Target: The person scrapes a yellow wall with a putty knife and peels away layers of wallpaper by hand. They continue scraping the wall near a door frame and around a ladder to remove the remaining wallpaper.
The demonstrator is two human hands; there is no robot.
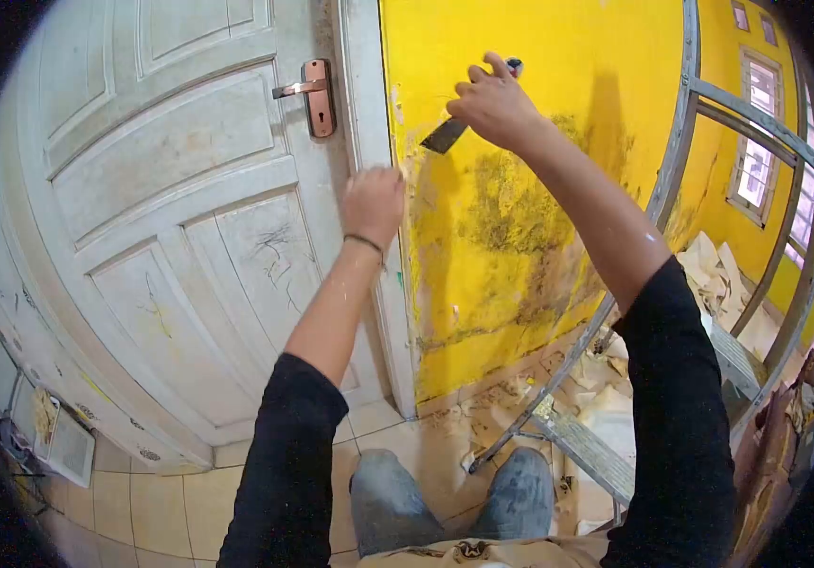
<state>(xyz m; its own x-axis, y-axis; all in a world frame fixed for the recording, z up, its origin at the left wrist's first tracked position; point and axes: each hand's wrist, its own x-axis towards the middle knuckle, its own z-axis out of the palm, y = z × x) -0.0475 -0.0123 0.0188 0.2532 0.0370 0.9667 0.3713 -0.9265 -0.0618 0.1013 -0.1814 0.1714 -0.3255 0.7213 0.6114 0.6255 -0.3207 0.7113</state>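
Note:
My right hand (500, 106) is wrapped around the handle of a putty knife (444, 135), whose handle end pokes out above the fingers. Its flat dark blade points down and left, close to the yellow wall (530, 57). The wall's paint is flaked along the door frame, with a dark, mouldy-looking stain (520, 204) lower down. My left hand (375, 204) is at the white door frame (365, 114), beside the wall's peeling edge. Its fingers are curled closed, and whatever they may pinch is hidden.
A white panelled door (170, 123) with a copper-coloured handle (317, 97) stands left. To the right is a metal stepladder (677, 142), its lower step (587, 445) near my knees. Peeled scraps (511, 398) litter the tiled floor (156, 502). Crumpled sheets (719, 275) lie behind the ladder.

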